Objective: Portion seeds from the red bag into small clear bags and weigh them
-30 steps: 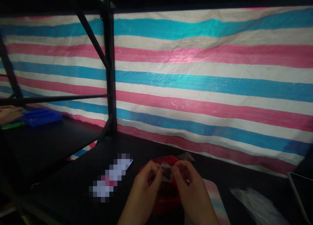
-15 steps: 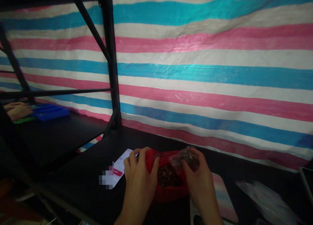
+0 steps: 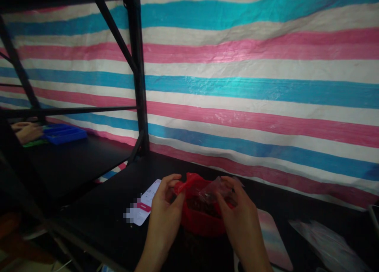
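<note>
A red plastic bag (image 3: 204, 224) stands on the black table with its mouth spread, and small dark brown pieces show inside it. My left hand (image 3: 167, 203) pinches the bag's rim on the left side between thumb and fingers. Over the right part of the opening, my right hand (image 3: 241, 211) grips a small clear plastic bag (image 3: 214, 189). What the clear bag holds is too dim to make out. Left of my left hand lies a lit phone (image 3: 145, 205), partly blurred out.
A pale pink and blue board-like thing (image 3: 274, 236) lies beside my right forearm. Clear plastic bags (image 3: 331, 244) lie farther right. Black metal posts (image 3: 139, 74) and a striped sheet (image 3: 251, 94) stand behind. At far left, another person's hand (image 3: 28, 132) is near a blue tray (image 3: 66, 134).
My left hand has closed on the red bag's rim and pulled it up. The clear bag in my right hand looks flatter and lies more over the opening.
</note>
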The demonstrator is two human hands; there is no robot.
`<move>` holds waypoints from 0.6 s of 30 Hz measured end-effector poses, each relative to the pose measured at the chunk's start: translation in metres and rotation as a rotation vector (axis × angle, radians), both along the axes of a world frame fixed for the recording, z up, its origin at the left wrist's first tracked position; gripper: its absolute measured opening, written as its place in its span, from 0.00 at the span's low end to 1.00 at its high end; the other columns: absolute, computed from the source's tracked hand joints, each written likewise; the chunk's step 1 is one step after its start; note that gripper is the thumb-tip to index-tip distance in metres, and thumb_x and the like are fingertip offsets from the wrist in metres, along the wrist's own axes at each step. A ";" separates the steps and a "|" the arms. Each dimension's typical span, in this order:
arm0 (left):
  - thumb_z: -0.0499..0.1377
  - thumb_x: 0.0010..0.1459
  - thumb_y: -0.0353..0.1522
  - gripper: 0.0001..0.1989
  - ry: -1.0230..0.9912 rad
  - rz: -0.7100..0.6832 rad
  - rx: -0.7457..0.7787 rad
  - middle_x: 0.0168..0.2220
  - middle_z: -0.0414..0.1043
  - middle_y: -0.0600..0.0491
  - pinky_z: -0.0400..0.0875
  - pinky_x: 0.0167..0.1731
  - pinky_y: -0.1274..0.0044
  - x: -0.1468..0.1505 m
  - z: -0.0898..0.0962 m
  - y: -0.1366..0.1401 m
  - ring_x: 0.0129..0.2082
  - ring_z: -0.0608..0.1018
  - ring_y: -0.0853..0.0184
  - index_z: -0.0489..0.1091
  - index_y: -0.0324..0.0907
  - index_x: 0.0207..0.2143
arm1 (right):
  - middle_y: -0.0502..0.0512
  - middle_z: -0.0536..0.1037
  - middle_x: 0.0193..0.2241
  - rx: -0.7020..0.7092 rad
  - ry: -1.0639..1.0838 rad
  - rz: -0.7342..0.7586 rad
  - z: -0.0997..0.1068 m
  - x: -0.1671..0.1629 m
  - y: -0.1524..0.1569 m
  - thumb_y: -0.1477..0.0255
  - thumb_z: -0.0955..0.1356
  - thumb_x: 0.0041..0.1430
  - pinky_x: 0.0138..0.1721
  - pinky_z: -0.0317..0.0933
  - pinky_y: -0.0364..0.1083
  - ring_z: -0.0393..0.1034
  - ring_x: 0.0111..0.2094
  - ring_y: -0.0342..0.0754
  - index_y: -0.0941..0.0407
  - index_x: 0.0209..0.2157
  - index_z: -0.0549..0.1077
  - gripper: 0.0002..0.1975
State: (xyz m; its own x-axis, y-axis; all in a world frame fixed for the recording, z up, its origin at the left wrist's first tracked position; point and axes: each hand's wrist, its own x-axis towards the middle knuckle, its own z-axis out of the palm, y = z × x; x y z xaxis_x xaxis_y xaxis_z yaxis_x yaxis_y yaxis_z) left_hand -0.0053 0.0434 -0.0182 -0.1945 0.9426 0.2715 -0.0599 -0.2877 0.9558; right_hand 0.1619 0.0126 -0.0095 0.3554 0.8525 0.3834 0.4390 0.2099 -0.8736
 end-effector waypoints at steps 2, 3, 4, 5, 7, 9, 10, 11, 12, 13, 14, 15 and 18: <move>0.64 0.55 0.43 0.23 0.027 0.014 0.012 0.39 0.76 0.52 0.78 0.40 0.66 -0.002 -0.002 0.001 0.41 0.82 0.58 0.69 0.44 0.50 | 0.61 0.81 0.55 -0.005 0.009 0.004 -0.001 -0.003 0.000 0.64 0.70 0.58 0.54 0.73 0.59 0.77 0.56 0.62 0.52 0.55 0.76 0.23; 0.65 0.54 0.41 0.22 0.041 0.019 0.016 0.40 0.75 0.51 0.78 0.43 0.64 -0.003 -0.004 0.001 0.42 0.81 0.57 0.70 0.44 0.50 | 0.61 0.81 0.56 -0.005 0.017 0.008 -0.002 -0.004 0.000 0.64 0.70 0.58 0.54 0.73 0.59 0.77 0.57 0.62 0.52 0.56 0.76 0.23; 0.65 0.53 0.40 0.22 0.068 0.037 0.025 0.42 0.75 0.50 0.77 0.47 0.61 -0.003 -0.005 0.001 0.44 0.80 0.55 0.71 0.44 0.50 | 0.61 0.81 0.57 -0.003 0.025 0.008 -0.003 -0.005 0.000 0.64 0.70 0.59 0.54 0.73 0.59 0.77 0.57 0.62 0.52 0.56 0.76 0.23; 0.65 0.54 0.38 0.22 0.114 0.077 0.048 0.44 0.73 0.48 0.75 0.51 0.57 -0.003 -0.006 0.000 0.47 0.79 0.54 0.71 0.44 0.50 | 0.61 0.81 0.57 -0.003 0.028 0.009 -0.003 -0.006 0.000 0.64 0.69 0.59 0.54 0.73 0.58 0.77 0.57 0.61 0.52 0.57 0.75 0.24; 0.63 0.57 0.37 0.21 0.276 0.208 0.147 0.49 0.70 0.46 0.69 0.56 0.52 -0.002 -0.005 -0.004 0.52 0.74 0.50 0.72 0.44 0.53 | 0.61 0.81 0.57 -0.008 0.018 0.011 -0.004 -0.008 0.000 0.64 0.69 0.60 0.54 0.73 0.58 0.77 0.57 0.61 0.52 0.57 0.76 0.24; 0.60 0.62 0.36 0.19 0.507 0.339 0.274 0.51 0.66 0.44 0.67 0.57 0.50 0.000 -0.003 -0.009 0.55 0.71 0.48 0.72 0.44 0.55 | 0.61 0.82 0.55 -0.002 -0.001 -0.005 -0.005 -0.008 -0.001 0.63 0.69 0.60 0.54 0.73 0.59 0.78 0.56 0.62 0.52 0.56 0.77 0.23; 0.59 0.64 0.35 0.18 0.621 0.376 0.323 0.53 0.65 0.43 0.67 0.56 0.49 0.001 -0.002 -0.011 0.56 0.69 0.48 0.73 0.45 0.55 | 0.61 0.83 0.55 0.007 -0.008 -0.018 -0.004 -0.009 -0.001 0.62 0.69 0.60 0.54 0.73 0.59 0.78 0.55 0.62 0.52 0.55 0.77 0.22; 0.59 0.65 0.34 0.17 0.718 0.386 0.351 0.55 0.64 0.43 0.68 0.55 0.49 0.001 -0.002 -0.013 0.56 0.68 0.47 0.74 0.46 0.55 | 0.60 0.83 0.54 0.020 -0.013 -0.030 -0.004 -0.010 -0.002 0.62 0.69 0.61 0.53 0.74 0.59 0.79 0.54 0.61 0.52 0.55 0.78 0.22; 0.59 0.66 0.34 0.16 0.805 0.378 0.367 0.57 0.63 0.42 0.68 0.55 0.49 0.002 -0.002 -0.015 0.57 0.67 0.46 0.74 0.47 0.55 | 0.60 0.83 0.53 0.033 -0.015 -0.037 -0.004 -0.010 -0.002 0.61 0.69 0.61 0.53 0.74 0.59 0.79 0.53 0.61 0.51 0.55 0.78 0.22; 0.59 0.66 0.33 0.15 0.884 0.357 0.376 0.59 0.62 0.42 0.68 0.55 0.48 0.003 -0.004 -0.016 0.58 0.66 0.45 0.75 0.49 0.54 | 0.59 0.84 0.53 0.043 -0.012 -0.040 -0.003 -0.011 -0.003 0.61 0.69 0.61 0.52 0.74 0.58 0.80 0.52 0.60 0.50 0.55 0.78 0.21; 0.59 0.67 0.32 0.14 0.949 0.329 0.378 0.61 0.61 0.43 0.67 0.55 0.47 0.003 -0.007 -0.016 0.59 0.64 0.44 0.77 0.50 0.53 | 0.59 0.84 0.52 0.052 -0.002 -0.035 -0.003 -0.012 -0.003 0.61 0.69 0.61 0.51 0.75 0.58 0.80 0.51 0.60 0.50 0.54 0.78 0.21; 0.59 0.67 0.32 0.13 0.996 0.304 0.374 0.62 0.62 0.44 0.67 0.55 0.47 0.003 -0.010 -0.015 0.60 0.63 0.43 0.79 0.51 0.50 | 0.59 0.84 0.51 0.061 0.013 -0.025 -0.003 -0.012 -0.003 0.62 0.69 0.61 0.50 0.75 0.58 0.81 0.50 0.60 0.50 0.54 0.78 0.20; 0.59 0.68 0.30 0.12 1.060 0.280 0.334 0.61 0.68 0.46 0.67 0.54 0.49 0.003 -0.018 -0.011 0.60 0.62 0.42 0.82 0.52 0.41 | 0.59 0.84 0.51 0.084 0.054 0.028 -0.003 -0.010 -0.003 0.63 0.69 0.60 0.49 0.75 0.57 0.81 0.48 0.59 0.50 0.54 0.78 0.21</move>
